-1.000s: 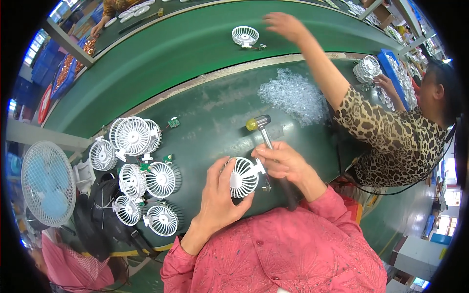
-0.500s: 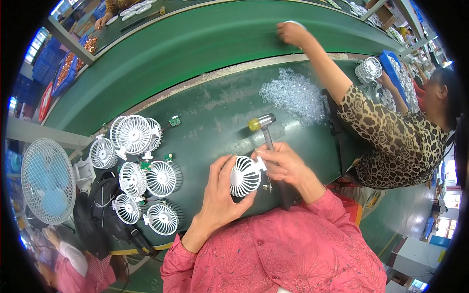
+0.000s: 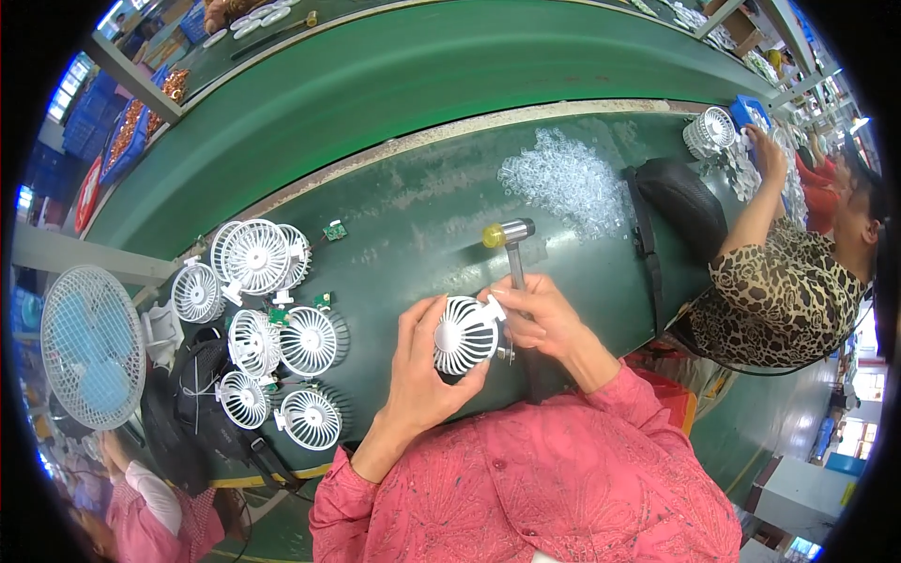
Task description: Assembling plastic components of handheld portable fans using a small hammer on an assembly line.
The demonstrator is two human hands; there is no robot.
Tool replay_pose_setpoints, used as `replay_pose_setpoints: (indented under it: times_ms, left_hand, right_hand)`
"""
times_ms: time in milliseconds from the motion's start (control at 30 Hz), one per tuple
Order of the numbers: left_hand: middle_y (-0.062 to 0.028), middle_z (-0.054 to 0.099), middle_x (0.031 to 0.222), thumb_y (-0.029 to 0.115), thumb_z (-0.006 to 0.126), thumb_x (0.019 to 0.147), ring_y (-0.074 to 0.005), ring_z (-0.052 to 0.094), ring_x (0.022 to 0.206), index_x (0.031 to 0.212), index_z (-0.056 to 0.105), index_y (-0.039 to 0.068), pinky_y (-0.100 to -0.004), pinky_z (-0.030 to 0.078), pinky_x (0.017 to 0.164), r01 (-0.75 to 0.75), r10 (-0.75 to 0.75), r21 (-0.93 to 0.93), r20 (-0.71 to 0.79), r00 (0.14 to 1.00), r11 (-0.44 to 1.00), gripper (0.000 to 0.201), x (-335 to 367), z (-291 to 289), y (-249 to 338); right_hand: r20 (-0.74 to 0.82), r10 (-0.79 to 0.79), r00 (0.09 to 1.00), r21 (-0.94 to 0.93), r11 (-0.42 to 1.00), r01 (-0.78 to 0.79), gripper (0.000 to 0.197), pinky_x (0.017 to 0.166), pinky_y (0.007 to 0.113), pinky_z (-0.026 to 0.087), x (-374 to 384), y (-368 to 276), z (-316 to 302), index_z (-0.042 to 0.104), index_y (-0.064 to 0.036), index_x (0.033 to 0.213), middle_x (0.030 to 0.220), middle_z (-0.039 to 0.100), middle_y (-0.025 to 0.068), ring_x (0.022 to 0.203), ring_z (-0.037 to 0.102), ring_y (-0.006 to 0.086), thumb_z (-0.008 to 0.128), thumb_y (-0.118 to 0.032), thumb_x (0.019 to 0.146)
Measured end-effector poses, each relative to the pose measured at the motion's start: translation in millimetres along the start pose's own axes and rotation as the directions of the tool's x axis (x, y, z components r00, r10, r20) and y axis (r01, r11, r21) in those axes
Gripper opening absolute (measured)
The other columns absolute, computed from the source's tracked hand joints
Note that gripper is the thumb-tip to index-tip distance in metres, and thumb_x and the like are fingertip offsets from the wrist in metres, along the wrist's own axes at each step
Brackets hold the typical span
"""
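My left hand (image 3: 419, 361) is wrapped around a round white fan head (image 3: 462, 333) with a slatted cage, held above the green table. Its short white neck points toward my right hand (image 3: 549, 324). The thumb and fingers of that hand are closed beside the neck, touching it or very near. A small hammer (image 3: 515, 255) with a yellow face and a metal head sticks out from behind these fingers, its lower handle hidden. A small metal piece (image 3: 508, 355) shows below the neck.
Several white fan heads (image 3: 310, 342) with green circuit boards stand at left, beside a black bag (image 3: 202, 385) and a larger fan (image 3: 92, 347). Clear plastic bits (image 3: 568, 183) lie in a heap. A conveyor (image 3: 422, 75) runs behind. A co-worker (image 3: 784, 291) sits at right near another bag (image 3: 680, 197).
The fan head has turned and shifted slightly left in my hands. The hammer head has moved slightly. The co-worker's arm has drawn back from the conveyor toward the blue tray at right.
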State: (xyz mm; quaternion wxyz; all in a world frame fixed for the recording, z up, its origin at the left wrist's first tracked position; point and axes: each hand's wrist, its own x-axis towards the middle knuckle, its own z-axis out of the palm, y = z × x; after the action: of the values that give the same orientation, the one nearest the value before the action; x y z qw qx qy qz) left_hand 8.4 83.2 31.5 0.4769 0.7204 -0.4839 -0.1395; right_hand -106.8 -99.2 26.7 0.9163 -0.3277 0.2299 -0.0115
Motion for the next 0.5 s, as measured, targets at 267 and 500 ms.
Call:
replay_pose_setpoints:
  times_ms: [267, 500]
  left_hand:
    - [-0.0213, 0.047, 0.126, 0.013, 0.08, 0.065, -0.037, 0.053, 0.113, 0.136, 0.043, 0.0, -0.0425, 0.048, 0.092, 0.081, -0.082, 0.058, 0.013, 0.997, 0.995, 0.081, 5, -7, 6]
    - [-0.0236, 0.046, 0.128, 0.02, 0.08, 0.066, -0.039, 0.055, 0.106, 0.134, 0.045, -0.001, -0.0436, 0.051, 0.084, -0.048, 0.071, 0.269, -0.076, 0.995, 0.962, 0.079, 2, -5, 8]
  right_hand:
    - [-0.219, -0.193, 0.956, -0.447, 0.891, 0.078, 0.024, 0.041, 0.023, 0.03, -11, 4, 25, 0.066, 0.0038, 0.107, 0.069, 0.057, -0.0009, 0.045, 0.039, 0.0033, 0.068, -0.014, 0.091]
    - [-0.238, -0.275, 0.932, -0.606, 0.792, 0.079, 0.015, 0.042, 0.026, 0.031, -7, -4, 34, 0.066, 0.0053, 0.091, 0.068, 0.059, 0.0036, 0.046, 0.04, 0.0058, 0.069, -0.009, 0.088]
